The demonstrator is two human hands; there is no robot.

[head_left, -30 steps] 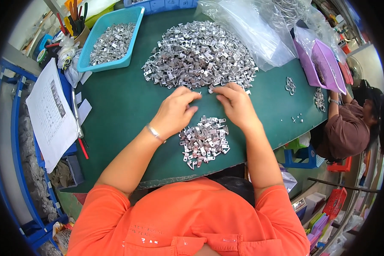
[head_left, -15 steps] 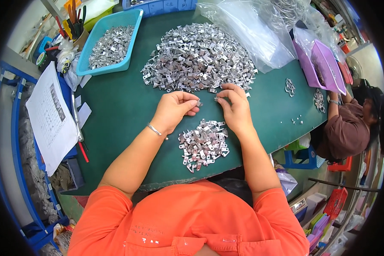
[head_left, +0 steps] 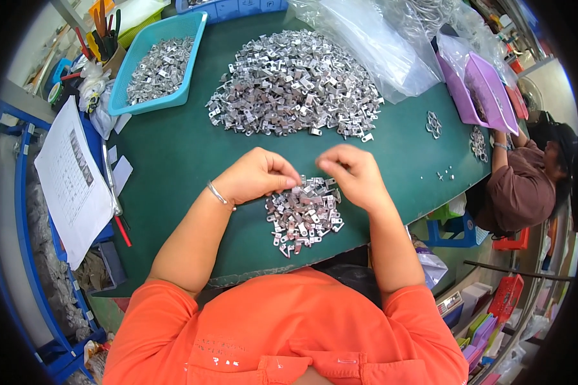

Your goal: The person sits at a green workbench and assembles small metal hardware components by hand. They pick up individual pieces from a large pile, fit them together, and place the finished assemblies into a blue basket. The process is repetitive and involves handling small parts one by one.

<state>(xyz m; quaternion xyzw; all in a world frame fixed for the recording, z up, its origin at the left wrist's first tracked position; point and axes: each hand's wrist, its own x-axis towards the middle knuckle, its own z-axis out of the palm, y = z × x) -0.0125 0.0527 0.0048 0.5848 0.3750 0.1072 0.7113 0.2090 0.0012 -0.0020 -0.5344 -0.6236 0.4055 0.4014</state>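
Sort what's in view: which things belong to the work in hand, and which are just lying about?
Apparently in the work:
- left hand, fingertips at the small pile
- right hand, close by
- small pile of holed metal tabs
- large pile of metal tabs

Seemingly lying about:
- printed sheet
- clear plastic bag
- metal rings

The right hand (head_left: 354, 176) is blurred, so whether its fingers pinch anything cannot be told; the left hand (head_left: 253, 176) bends over the small heap (head_left: 308, 215), and any piece between its fingers is hidden or too small to make out; the lower pieces of that heap and of the big heap (head_left: 295, 83) are buried; the blue crate (head_left: 232, 9) and the clear plastic (head_left: 382, 54) run off the top edge; the left forearm (head_left: 189, 234) covers part of the near edge of the desk (head_left: 173, 154); the other person's hands are mostly hidden behind the purple basket (head_left: 454, 90).
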